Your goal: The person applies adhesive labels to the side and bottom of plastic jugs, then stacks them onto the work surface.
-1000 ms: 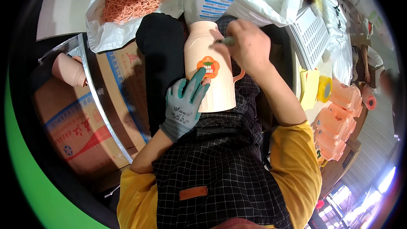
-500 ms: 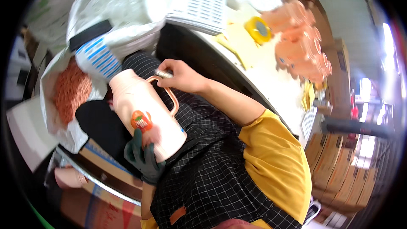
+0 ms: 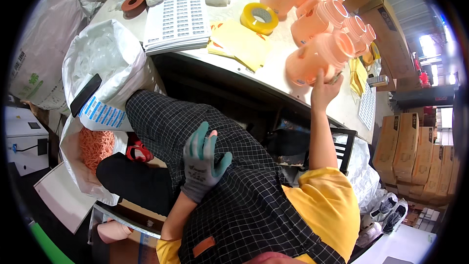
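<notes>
My right arm stretches out to the table, where my right hand point(image 3: 325, 92) is closed at the near side of a peach-coloured plastic jug point(image 3: 312, 61). The grip is partly hidden, and a small pale thing shows by the fingers. The jug's open mouth points up and right, beside several similar peach jugs point(image 3: 320, 19). My left hand point(image 3: 201, 164), in a grey-green glove with bare fingertips showing, hovers over my checked apron point(image 3: 234, 186). Its fingers are spread and it holds nothing.
On the white table point(image 3: 229, 61) are label sheets point(image 3: 178, 17), yellow sticker sheets point(image 3: 239, 44), a yellow tape roll point(image 3: 259, 18) and a brown roll point(image 3: 133, 6). At left stand a sack of clear plastic parts point(image 3: 102, 51) and a bag of peach scraps point(image 3: 96, 149). Cartons point(image 3: 410, 151) are stacked at right.
The jug has gone from my lap to the table's right side with my right hand. My left hand has let go of it and opened. The view has shifted too.
</notes>
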The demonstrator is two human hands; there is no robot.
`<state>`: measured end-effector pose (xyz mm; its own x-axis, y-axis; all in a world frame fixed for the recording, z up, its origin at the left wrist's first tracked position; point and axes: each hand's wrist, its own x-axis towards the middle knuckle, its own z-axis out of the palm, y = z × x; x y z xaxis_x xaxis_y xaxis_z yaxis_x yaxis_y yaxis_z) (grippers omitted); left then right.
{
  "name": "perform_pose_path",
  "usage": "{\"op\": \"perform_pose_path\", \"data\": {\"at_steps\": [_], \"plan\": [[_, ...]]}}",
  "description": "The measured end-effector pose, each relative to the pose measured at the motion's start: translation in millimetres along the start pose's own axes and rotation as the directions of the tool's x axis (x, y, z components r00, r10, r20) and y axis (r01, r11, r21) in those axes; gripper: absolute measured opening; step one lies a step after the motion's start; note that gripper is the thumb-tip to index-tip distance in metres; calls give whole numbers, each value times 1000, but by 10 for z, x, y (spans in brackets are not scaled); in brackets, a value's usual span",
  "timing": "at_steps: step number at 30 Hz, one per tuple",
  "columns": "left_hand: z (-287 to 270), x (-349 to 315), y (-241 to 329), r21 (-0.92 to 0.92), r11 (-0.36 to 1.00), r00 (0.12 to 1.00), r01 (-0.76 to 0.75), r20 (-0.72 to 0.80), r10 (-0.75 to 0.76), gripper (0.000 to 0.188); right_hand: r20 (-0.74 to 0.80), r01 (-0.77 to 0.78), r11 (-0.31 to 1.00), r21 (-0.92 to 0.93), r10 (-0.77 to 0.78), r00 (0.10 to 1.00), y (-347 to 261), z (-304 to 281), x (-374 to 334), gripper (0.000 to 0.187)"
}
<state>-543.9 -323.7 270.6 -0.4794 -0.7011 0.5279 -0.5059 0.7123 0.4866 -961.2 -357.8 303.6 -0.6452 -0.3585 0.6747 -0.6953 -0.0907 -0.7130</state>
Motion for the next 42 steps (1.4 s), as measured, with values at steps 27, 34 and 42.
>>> {"op": "perform_pose_path", "data": {"at_steps": [27, 34, 42], "plan": [[57, -85, -92, -19, 955, 893, 296, 359, -270, 63, 79, -393, 897, -204, 415, 906, 901, 647, -155, 93], [78, -30, -65, -13, 954, 895, 299, 350, -275, 53, 321, 145, 945, -293, -46, 946, 183, 644, -503, 75], [79, -61, -89, 11, 951, 877, 309, 384, -289, 51, 693, 517, 831, -207, -249, 677, -218, 1501, -613, 49]]}}
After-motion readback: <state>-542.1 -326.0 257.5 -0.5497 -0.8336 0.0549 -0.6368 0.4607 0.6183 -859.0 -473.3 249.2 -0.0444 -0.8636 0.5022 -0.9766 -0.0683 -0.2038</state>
